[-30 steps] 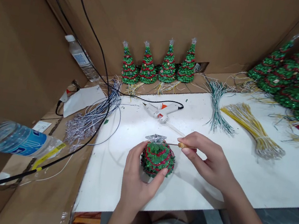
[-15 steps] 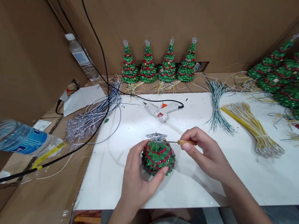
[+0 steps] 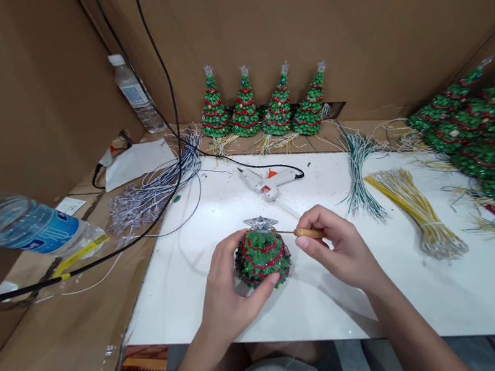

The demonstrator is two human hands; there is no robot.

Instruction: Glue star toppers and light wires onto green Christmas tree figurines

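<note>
A small green tree with red garlands [image 3: 262,254] stands on the white table, topped by a clear star [image 3: 260,223]. Fingers and thumb of my left hand [image 3: 233,293] wrap round its lower sides. My right hand [image 3: 336,246] pinches the wooden handle of a thin metal tool [image 3: 310,234], whose shaft points left. The tool's tip is at the tree's top, just under the star; whether it goes in cannot be made out.
A glue gun [image 3: 269,183] lies behind the tree. Bundles of green wires [image 3: 360,172] and yellow wires [image 3: 421,213] lie to the right. Finished trees [image 3: 279,106] line the back. A black cable [image 3: 176,130] and bottles [image 3: 38,227] are at left.
The right hand and tool have shifted slightly up and left, and more of the wooden handle shows. The star sits a little higher and looks slightly turned. My left hand still holds the tree.
</note>
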